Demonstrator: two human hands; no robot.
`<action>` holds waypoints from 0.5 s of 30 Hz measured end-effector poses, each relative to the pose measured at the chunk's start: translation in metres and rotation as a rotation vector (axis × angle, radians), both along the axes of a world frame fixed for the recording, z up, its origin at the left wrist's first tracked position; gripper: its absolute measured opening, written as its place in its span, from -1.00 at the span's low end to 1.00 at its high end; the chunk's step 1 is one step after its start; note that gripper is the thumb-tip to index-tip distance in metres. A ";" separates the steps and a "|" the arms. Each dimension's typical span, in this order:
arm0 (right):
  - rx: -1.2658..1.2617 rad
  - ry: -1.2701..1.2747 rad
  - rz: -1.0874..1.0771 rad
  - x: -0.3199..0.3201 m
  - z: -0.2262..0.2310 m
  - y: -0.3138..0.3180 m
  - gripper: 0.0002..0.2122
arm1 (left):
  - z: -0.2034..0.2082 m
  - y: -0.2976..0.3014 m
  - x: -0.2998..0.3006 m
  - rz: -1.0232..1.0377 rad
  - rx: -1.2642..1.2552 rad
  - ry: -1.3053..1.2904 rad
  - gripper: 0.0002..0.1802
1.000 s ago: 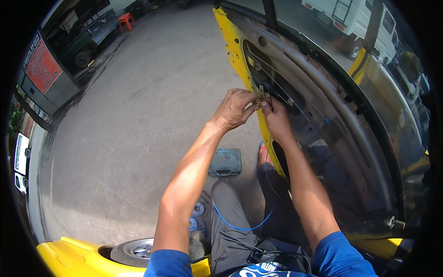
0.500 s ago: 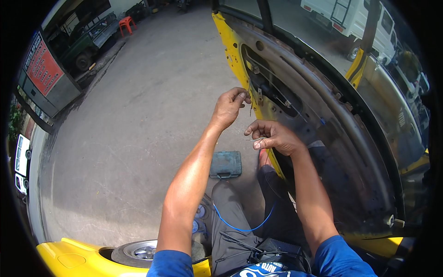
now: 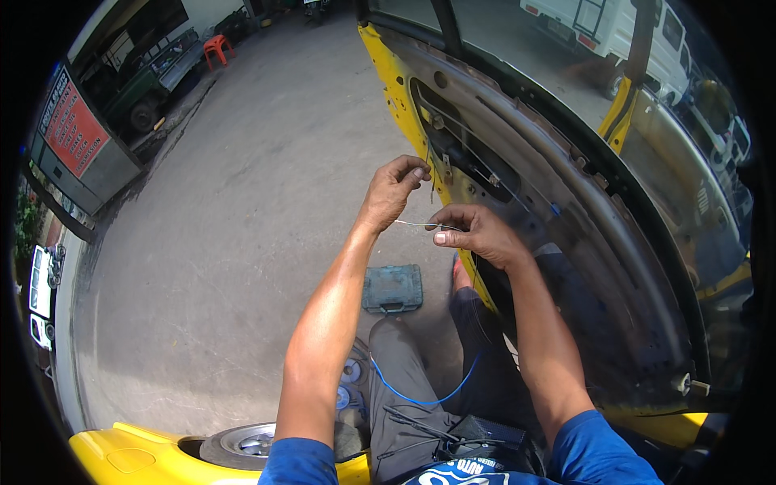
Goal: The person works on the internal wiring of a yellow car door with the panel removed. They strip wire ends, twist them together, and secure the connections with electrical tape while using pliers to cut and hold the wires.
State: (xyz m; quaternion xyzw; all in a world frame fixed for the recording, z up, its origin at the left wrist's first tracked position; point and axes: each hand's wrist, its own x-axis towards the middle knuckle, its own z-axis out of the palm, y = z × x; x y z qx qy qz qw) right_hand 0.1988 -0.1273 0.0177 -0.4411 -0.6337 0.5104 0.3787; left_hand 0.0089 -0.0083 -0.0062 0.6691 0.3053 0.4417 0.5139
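Note:
My left hand (image 3: 391, 194) is raised beside the yellow edge of an open car door (image 3: 394, 89), its thumb and fingers pinched on a thin dark wire (image 3: 432, 192) that hangs down along the door edge. A little lower and to the right, my right hand (image 3: 483, 234) pinches a thin pale wire (image 3: 415, 223). This wire runs left from the fingertips to near my left wrist. Behind both hands, the door's bare inner panel (image 3: 558, 178) shows a large cutout (image 3: 469, 153) with rods and metal parts inside.
A blue-green tool case (image 3: 393, 288) lies on the concrete floor (image 3: 218, 242) before my knees. A blue cable (image 3: 420, 402) loops across my lap. Yellow bodywork (image 3: 129, 453) with a wheel (image 3: 242, 444) is at lower left. Farther off are a red stool (image 3: 217, 50) and a white vehicle (image 3: 602, 32).
My right hand has shifted slightly up, and its pale wire now reaches farther left, near my left wrist. My left hand has moved slightly left, still pinching the dark wire.

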 end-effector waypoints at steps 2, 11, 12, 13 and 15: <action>-0.034 0.038 -0.050 0.003 -0.001 -0.002 -0.61 | 0.000 0.000 0.001 0.008 -0.013 0.015 -0.73; 0.291 -0.091 -0.515 -0.015 0.000 0.021 -0.74 | 0.007 -0.001 0.004 0.042 -0.016 0.121 -0.72; 0.373 -0.198 -0.579 -0.017 0.000 0.026 -0.75 | 0.009 -0.002 0.004 0.035 -0.001 0.143 -0.72; 0.348 -0.220 -0.620 -0.019 -0.001 0.031 -0.77 | 0.012 -0.003 0.003 0.038 0.015 0.184 -0.71; 0.393 -0.238 -0.680 -0.024 -0.004 0.042 -0.81 | 0.017 -0.005 0.001 0.043 0.040 0.198 -0.71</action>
